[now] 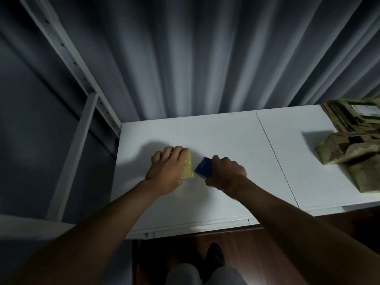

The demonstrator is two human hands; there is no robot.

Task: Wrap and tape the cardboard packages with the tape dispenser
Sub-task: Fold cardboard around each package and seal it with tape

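A small cardboard package (188, 168), yellowish and glossy with tape, lies on the white table (205, 132). My left hand (166, 167) presses flat on top of it, fingers spread over its far edge, hiding most of it. My right hand (226, 173) grips a blue tape dispenser (203, 168), whose front edge sits right against the package's right side. A bit of yellowish tape shows under my right wrist.
A pile of flattened and folded cardboard packages (353, 140) lies at the table's right end. A grey curtain hangs behind the table. A white metal shelf frame (82, 128) stands at the left. My legs and a shoe show below the table's front edge.
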